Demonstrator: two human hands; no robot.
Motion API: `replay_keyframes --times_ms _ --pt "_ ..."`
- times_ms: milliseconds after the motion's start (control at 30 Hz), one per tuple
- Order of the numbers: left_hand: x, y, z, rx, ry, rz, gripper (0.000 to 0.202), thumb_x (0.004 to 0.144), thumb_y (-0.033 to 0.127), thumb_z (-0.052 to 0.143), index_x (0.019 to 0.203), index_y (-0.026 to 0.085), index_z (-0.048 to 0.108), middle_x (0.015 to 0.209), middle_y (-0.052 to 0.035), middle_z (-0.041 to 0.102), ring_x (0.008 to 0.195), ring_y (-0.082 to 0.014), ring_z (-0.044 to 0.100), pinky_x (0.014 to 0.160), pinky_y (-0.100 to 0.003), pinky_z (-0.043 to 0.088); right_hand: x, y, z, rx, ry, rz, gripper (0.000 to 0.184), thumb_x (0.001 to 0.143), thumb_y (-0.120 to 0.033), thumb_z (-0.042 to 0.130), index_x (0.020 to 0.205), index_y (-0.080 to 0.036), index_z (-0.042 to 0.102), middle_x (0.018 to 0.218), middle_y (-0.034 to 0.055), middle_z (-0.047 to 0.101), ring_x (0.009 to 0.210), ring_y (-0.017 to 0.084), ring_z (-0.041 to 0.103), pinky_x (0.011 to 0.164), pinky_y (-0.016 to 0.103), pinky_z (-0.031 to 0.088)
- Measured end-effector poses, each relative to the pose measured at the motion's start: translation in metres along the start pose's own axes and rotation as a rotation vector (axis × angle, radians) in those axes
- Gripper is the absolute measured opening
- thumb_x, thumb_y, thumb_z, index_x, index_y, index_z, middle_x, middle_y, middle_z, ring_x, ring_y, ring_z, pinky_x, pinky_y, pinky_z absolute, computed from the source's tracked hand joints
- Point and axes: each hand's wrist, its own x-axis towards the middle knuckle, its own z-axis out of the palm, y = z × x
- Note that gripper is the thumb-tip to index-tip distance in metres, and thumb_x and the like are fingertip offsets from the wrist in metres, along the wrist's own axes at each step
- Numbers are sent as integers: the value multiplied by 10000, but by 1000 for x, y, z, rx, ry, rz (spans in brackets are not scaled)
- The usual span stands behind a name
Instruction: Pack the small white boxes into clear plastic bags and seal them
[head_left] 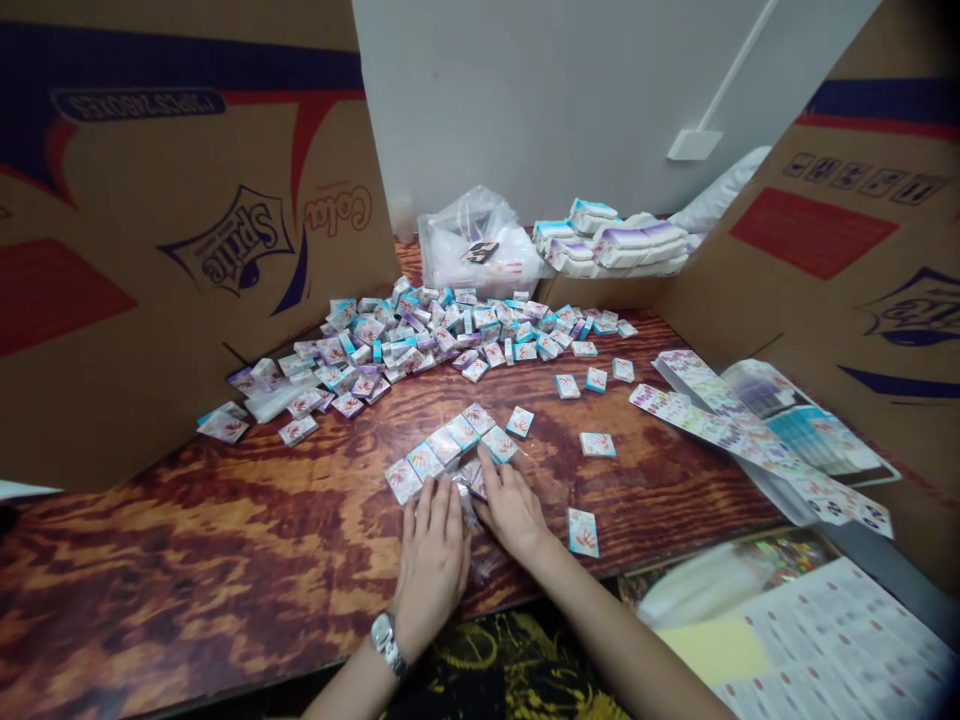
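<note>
A row of small printed boxes [444, 446] lies on the wooden table in front of me, with another box [499, 443] beside its far right end. My left hand [435, 550] rests with fingers stretched out at the near edge of the row, on crinkled clear plastic [466, 500]. Close by on the right, my right hand [513, 508] has thumb and fingers around a small purple-edged box [472, 474], partly hidden by the fingers. Part of the plastic lies under my hands. A loose box [520, 422] sits just beyond the row.
A heap of similar boxes [420, 345] spreads across the back, before a clear plastic bag [480, 245] and wrapped packs [637, 240]. Large cartons [180, 240] [847, 220] stand at both sides. Printed strips [750, 445] and sheets [825, 640] lie at right.
</note>
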Motion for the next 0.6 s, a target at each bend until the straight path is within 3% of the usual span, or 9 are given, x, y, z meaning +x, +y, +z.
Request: replay_keyframes --times_ms 100,167,267,333,433,600 --pt "0 0 -2 -29 -13 0 508 871 186 431 1356 55 353 1426 -178 372 1363 -339 214 1042 -533 315 -10 10 4 33 75 -23 739 833 -344 553 1462 -234 181 1235 169 477 1093 314 496 818 405 500" --pt "-1 -1 -2 -49 -10 2 507 875 186 429 1360 60 348 1428 -173 371 1368 -337 198 1046 -533 312 -20 23 13 39 137 -110 642 843 -336 550 1426 -270 289 1337 155 408 1174 314 448 871 418 483" --pt "-2 -2 0 -73 -12 2 519 876 170 426 1376 71 325 1437 -166 360 1379 -326 166 1056 -531 301 -30 44 34 12 257 -236 440 888 -253 481 1324 -311 457 1369 110 396 1230 283 414 936 409 453" --pt "-2 -4 2 -77 -13 4 533 874 160 428 1386 75 309 1440 -163 355 1384 -321 147 1060 -531 295 -30 51 48 -35 333 -287 442 898 -166 429 1308 -324 477 1323 94 445 1205 255 446 918 377 470" --pt "-3 -6 4 -66 -11 23 561 863 144 434 1398 68 285 1448 -162 341 1387 -324 129 1062 -529 294 -21 51 59 -128 466 -381 504 880 -72 399 1325 -302 462 1249 98 496 1144 228 496 856 316 501" --pt "-4 -8 5 -48 6 30 590 858 150 440 1412 69 256 1449 -157 341 1387 -326 132 1055 -523 308 -7 39 49 -261 648 -427 438 878 -154 483 1305 -247 492 1168 132 534 997 229 539 789 321 499"
